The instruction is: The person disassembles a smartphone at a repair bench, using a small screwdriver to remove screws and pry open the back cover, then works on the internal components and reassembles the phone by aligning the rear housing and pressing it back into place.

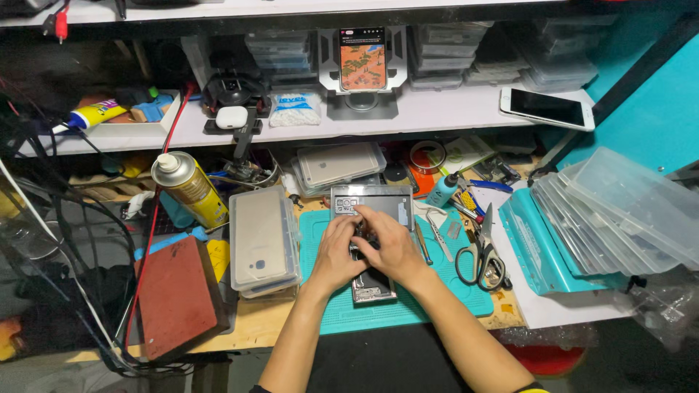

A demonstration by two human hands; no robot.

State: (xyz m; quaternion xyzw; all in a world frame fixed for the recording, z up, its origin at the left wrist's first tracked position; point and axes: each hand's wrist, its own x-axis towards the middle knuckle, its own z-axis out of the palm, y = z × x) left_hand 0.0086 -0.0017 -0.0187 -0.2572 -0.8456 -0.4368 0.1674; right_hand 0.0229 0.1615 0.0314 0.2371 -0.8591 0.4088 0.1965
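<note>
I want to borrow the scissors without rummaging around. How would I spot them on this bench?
Find the teal work mat under the person's hands. On its right edge lie the black-handled steel scissors, blades pointing away towards the shelf. Their two big loop handles set them apart from the slim tweezers beside them.

Showing teal on the work mat [437, 291] and the wall panel [655, 109]. Showing yellow on the spray can [191, 189], with a white cap. Showing dull red on the flat block [175, 295]. Displaying orange and green on the upright phone's screen [362, 65]. Showing black handles on the scissors [480, 258]. Showing white on the earbud case [231, 117] and clear grey on the stacked boxes [626, 211].
</note>
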